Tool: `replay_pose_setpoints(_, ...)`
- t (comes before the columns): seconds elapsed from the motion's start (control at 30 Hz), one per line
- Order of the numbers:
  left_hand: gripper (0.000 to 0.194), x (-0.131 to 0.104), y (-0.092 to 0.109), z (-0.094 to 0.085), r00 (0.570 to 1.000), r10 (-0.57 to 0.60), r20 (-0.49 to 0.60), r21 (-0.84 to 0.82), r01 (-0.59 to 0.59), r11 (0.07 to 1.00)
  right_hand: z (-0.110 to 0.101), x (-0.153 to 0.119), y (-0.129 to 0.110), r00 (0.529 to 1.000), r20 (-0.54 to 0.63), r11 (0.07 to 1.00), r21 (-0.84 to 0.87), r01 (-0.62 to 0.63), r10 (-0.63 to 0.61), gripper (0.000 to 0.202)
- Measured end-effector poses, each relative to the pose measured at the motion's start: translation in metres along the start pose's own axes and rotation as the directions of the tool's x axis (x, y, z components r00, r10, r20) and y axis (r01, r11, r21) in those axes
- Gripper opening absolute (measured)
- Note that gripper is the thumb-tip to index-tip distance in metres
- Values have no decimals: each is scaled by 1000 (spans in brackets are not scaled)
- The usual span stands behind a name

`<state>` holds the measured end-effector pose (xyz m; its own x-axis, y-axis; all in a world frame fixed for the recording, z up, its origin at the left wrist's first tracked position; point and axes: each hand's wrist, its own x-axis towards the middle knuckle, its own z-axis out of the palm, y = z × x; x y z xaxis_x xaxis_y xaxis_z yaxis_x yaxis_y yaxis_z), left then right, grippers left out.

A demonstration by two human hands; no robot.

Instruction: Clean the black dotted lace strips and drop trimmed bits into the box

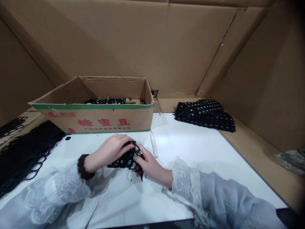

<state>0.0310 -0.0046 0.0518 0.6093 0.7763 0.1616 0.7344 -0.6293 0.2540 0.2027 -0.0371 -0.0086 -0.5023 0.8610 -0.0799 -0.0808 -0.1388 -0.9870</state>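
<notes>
Black fabric with white dots (122, 160) is bunched between my two hands above the white table. My left hand (111, 150) is closed on its upper left part, thumb and fingers pressed on the cloth. At the fabric's right end my right hand (149, 163) pinches its looped black edge between thumb and fingers. A small dark pointed tip with a bit of red (141, 175) shows beneath my right hand; the rest of that item is hidden by the hand and cloth.
An open cardboard box (95, 119) holding black looped pieces (107, 101) stands behind my hands. Black looped fabric (30, 149) lies at left, folded dotted fabric (202, 113) at back right. A whitish stick (153, 144) lies on the white table (190, 146). Clear plastic (290, 161) is far right.
</notes>
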Motion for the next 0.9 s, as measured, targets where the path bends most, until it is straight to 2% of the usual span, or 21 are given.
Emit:
replay_pose_setpoints(0.07,32,2,-4,-7,995,-92,27,-124,95,988,0,0,1,1000,18,1000,19,-22,22,46)
replay_pose_setpoints(0.1,32,3,-8,-15,988,-154,-8,-144,151,978,-1,0,2,999,31,999,33,-38,37,46)
replay_pose_setpoints(0.13,31,4,-12,-22,969,-231,-90,-135,218,967,-1,-1,3,998,42,997,46,-54,52,46)
replay_pose_setpoints(0.2,29,6,-18,-36,878,-350,-325,-85,342,936,-1,-1,6,996,51,995,69,-75,72,44)
replay_pose_setpoints(0.23,28,5,-19,-40,839,-367,-402,-76,369,926,0,-1,6,996,47,994,81,-78,75,43)
replay_pose_setpoints(0.27,28,5,-17,-42,840,-358,-407,-78,359,930,0,-1,7,997,37,993,94,-75,72,42)
replay_pose_setpoints(0.3,28,4,-15,-40,880,-331,-342,-90,320,943,0,-1,7,998,28,993,101,-64,62,40)
replay_pose_setpoints(0.33,28,3,-10,-37,930,-286,-231,-108,268,957,0,0,6,999,22,994,101,-50,49,39)
replay_pose_setpoints(0.37,29,2,-6,-31,964,-238,-117,-126,224,966,0,0,6,999,19,995,91,-36,35,37)
replay_pose_setpoints(0.4,29,1,-1,-26,979,-203,-26,-140,197,970,0,0,5,1000,19,997,74,-23,22,35)
replay_pose_setpoints(0.47,30,3,5,-15,980,-190,66,-181,199,963,0,0,4,1000,23,999,37,-4,4,32)
replay_pose_setpoints(0.53,28,6,5,-10,969,-208,138,-317,242,917,0,0,4,999,36,1000,24,-1,0,31)
replay_pose_setpoints(0.63,26,9,-1,-10,935,-217,281,-574,344,743,1,-1,4,998,60,999,52,-11,8,32)
replay_pose_setpoints(0.7,27,9,-5,-13,920,-276,278,-656,392,645,1,-1,4,998,62,997,77,-20,15,34)
replay_pose_setpoints(0.77,28,9,-7,-20,916,-365,165,-660,378,649,0,-1,4,999,41,996,91,-22,18,37)
replay_pose_setpoints(0.8,28,9,-8,-25,910,-411,58,-638,351,686,0,-1,5,999,28,996,88,-23,21,37)
replay_pose_setpoints(0.83,27,11,-11,-32,887,-453,-94,-598,314,738,0,-1,6,1000,18,997,79,-26,25,38)
replay_pose_setpoints(0.87,26,14,-15,-41,832,-479,-282,-535,278,798,0,-1,6,999,14,997,68,-31,30,37)
replay_pose_setpoints(0.9,25,18,-22,-51,740,-473,-478,-450,256,855,0,-1,7,999,15,998,55,-36,35,37)
